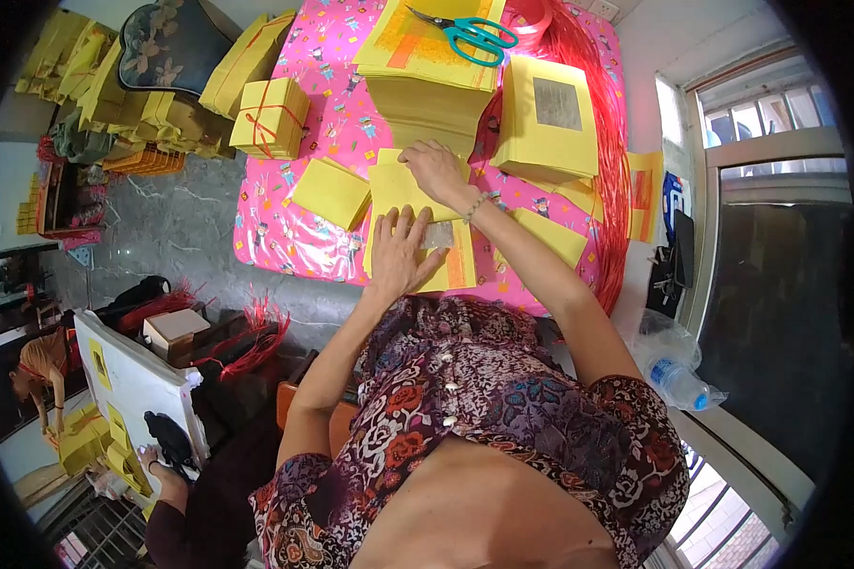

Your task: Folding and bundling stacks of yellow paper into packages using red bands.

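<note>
A yellow paper sheet (389, 186) lies folded over in front of me, above another yellow sheet (460, 262) with a grey patch and an orange band. My left hand (400, 254) rests flat on these papers, fingers spread. At the folded sheet's far part is my right hand (438, 177), a beaded bracelet on its wrist; its fingers curl onto the paper, the thumb side partly hidden. To the left sits a small pile of folded yellow paper (332, 192). More yellow paper (552, 239) lies under and beyond my right forearm.
Teal-handled scissors (479, 40) lie on a tall yellow paper stack (417, 104). Right of it stand another paper stack (550, 128) and hanging red strands (615, 190). A tied yellow bundle (273, 119) sits on the pink patterned tablecloth (266, 209). Other people work at the lower left.
</note>
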Tool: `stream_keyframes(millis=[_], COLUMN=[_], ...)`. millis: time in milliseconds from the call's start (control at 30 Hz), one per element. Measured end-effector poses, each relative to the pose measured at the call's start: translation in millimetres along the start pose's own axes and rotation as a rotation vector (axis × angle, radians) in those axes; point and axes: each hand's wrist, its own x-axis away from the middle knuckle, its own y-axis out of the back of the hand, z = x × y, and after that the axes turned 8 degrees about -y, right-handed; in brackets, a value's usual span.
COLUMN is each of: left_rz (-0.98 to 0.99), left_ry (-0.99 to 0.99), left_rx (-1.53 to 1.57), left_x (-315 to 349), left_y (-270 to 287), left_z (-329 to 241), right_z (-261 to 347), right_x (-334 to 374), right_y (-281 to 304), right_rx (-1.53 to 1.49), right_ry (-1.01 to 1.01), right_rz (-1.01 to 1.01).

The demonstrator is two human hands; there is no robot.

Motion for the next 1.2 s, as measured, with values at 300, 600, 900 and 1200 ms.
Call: stream_keyframes(millis=[300, 600, 900, 1200], left_rz=[0.056, 0.087, 0.103, 0.2], left_ry=[-0.057, -0.056, -0.062, -0.094], left_rx=[0.006, 0.024, 0.132, 0.25], left_x=[1, 3, 15, 26], left_y=[5, 6, 3, 3], left_z=[4, 4, 16, 37], right_z=[7, 11, 2, 6], right_x=[16, 100, 107, 105], right_y=[10, 20, 8, 4], right_rx=[0.001, -0.156, -0.231, -0.211], right_ry=[0.047, -0.099, -0.1, -0.069], right_rz=[-0.196, 0.044, -0.027, -0.095])
